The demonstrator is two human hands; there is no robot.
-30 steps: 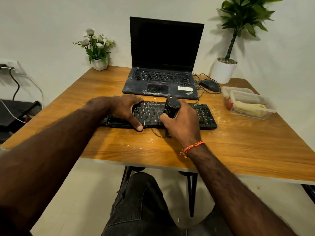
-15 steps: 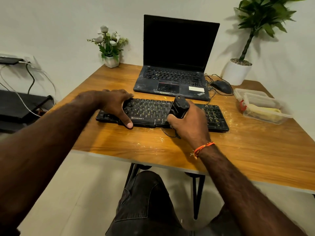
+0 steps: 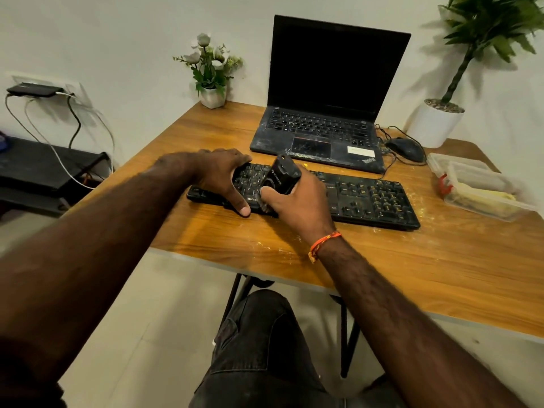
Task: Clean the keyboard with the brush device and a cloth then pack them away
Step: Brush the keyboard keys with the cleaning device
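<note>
A black keyboard [image 3: 368,198] lies across the wooden table [image 3: 426,260], dusted with pale crumbs. My left hand [image 3: 223,175] presses down on its left end, thumb over the front edge, gripping it. My right hand [image 3: 297,201] is wrapped around a black brush device [image 3: 281,175], which stands tilted on the keys left of the keyboard's middle, right beside my left thumb. The device's brush end is hidden under my hand. A yellow cloth [image 3: 482,195] lies inside a clear plastic box [image 3: 485,210] at the right.
An open black laptop [image 3: 323,125] stands behind the keyboard, with a mouse [image 3: 407,148] and cables to its right. A small flower pot [image 3: 212,95] sits at the back left corner, a large white plant pot [image 3: 432,125] at the back right. Crumbs lie scattered on the table.
My right hand has slid the brush device leftward along the keys, close to my left hand. The camera view has swung to the left.
</note>
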